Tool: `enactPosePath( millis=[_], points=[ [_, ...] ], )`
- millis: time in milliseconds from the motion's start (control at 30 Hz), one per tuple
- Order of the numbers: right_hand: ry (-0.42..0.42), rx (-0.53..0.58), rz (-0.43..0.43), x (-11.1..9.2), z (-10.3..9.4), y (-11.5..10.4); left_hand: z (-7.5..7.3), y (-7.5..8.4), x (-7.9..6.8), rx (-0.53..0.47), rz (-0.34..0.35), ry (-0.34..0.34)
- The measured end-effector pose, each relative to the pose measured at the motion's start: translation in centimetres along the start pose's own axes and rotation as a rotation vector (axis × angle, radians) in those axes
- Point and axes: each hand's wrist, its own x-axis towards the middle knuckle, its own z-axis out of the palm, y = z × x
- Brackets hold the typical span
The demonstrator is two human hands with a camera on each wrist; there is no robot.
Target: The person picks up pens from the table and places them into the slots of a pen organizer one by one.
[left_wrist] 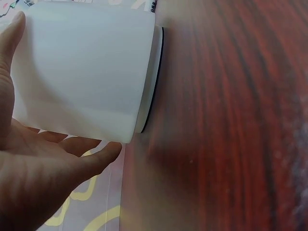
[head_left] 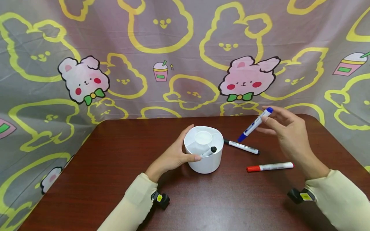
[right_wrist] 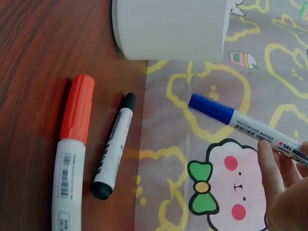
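A white round pen holder (head_left: pixel 204 164) with inner compartments stands on the table, and my left hand (head_left: pixel 176 154) grips its left side, thumb along the front rim. Inside a front compartment leans a black-ended marker (head_left: pixel 213 149). To the right, my right hand (head_left: pixel 289 131) pinches a blue whiteboard marker (head_left: pixel 254 125) near its upper end, raised over the table and tilted with the blue cap down toward the left. In the right wrist view the blue cap (right_wrist: pixel 211 109) points toward the holder, and the fingers (right_wrist: pixel 272 168) lie against the white barrel.
A black-capped marker (head_left: pixel 242 147) lies just right of the holder. Closer to the front is a red-capped marker (head_left: pixel 277 166), lying crosswise. Behind the dark wooden table (head_left: pixel 130 144) hangs a cartoon-patterned curtain (head_left: pixel 185 93).
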Motion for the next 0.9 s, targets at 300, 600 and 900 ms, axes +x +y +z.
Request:
enactPosePath(
  millis=[300,600,900],
  points=[
    [-0.011,0.098,0.057,-0.1,0.5,-0.5,0.0,0.1,0.0,-0.004,0.001,-0.003],
    [-0.032,0.19,0.059,-0.3,1.2,-0.7,0.1,0.1,0.0,-0.004,-0.01,-0.004],
    [-0.079,0.172,0.07,-0.5,2.8,-1.1,0.1,0.3,-0.1,-0.012,-0.01,-0.002]
  ],
)
